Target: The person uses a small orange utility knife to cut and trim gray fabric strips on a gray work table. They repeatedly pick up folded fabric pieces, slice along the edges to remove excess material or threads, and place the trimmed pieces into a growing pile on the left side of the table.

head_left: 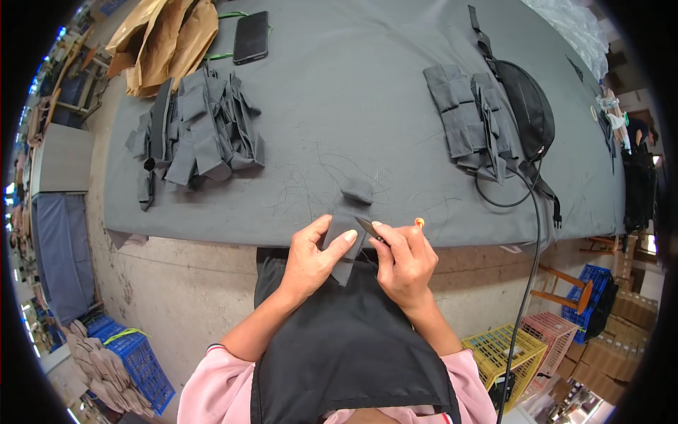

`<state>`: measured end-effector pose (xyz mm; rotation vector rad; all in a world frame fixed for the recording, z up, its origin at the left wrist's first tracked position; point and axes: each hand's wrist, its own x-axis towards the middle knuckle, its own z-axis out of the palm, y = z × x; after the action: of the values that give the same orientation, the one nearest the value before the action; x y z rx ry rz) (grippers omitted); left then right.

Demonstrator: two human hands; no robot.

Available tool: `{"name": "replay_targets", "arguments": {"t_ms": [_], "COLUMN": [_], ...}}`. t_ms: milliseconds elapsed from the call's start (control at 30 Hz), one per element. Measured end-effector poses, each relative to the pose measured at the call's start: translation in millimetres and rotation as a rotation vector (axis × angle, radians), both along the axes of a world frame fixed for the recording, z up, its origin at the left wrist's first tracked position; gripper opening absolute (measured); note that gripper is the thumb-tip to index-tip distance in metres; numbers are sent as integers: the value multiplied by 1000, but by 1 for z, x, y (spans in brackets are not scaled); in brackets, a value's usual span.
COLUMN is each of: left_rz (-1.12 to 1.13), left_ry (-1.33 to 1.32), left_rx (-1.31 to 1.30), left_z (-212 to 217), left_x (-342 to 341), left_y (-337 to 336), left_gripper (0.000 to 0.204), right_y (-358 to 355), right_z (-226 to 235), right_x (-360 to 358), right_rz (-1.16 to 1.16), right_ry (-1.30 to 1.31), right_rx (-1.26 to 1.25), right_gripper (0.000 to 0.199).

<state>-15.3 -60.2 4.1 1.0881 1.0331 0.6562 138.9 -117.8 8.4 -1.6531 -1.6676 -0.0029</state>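
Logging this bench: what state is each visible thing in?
Left hand: holding grey fabric piece
Right hand: gripping dark pointed tool
Phone: flat, dark face up
Paper bag: crumpled
Left fabric pile: loosely heaped
Right fabric pile: loosely heaped
Waist bag: lying down; open or closed unclear

A head-worn fisheye looks steeply down from above the wearer's black apron (353,336), facing forward across the grey-covered worktable (360,78). It sits near the left hand (307,258) and right hand (407,263), taking in floor (191,304) on both sides.
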Motion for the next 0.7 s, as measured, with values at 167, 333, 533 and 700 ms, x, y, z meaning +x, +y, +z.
{"name": "replay_targets", "arguments": {"t_ms": [167,333,533,700], "left_rz": [-19,-9,-32,13], "left_ry": [8,88,151,62], "left_rx": [15,145,330,162], "left_z": [-4,-6,-3,-9], "left_x": [0,3,4,4], "left_y": [-1,-2,-1,0], "left_gripper": [13,18,14,18], "right_y": [-1,1,11,3], "right_z": [5,15,14,14], "right_x": [2,0,-4,5], "right_rz": [8,21,78,12], "right_ry": [182,291,246,521], "right_rx": [-43,-90,-100,-172], "right_gripper": [28,24,25,33]}}
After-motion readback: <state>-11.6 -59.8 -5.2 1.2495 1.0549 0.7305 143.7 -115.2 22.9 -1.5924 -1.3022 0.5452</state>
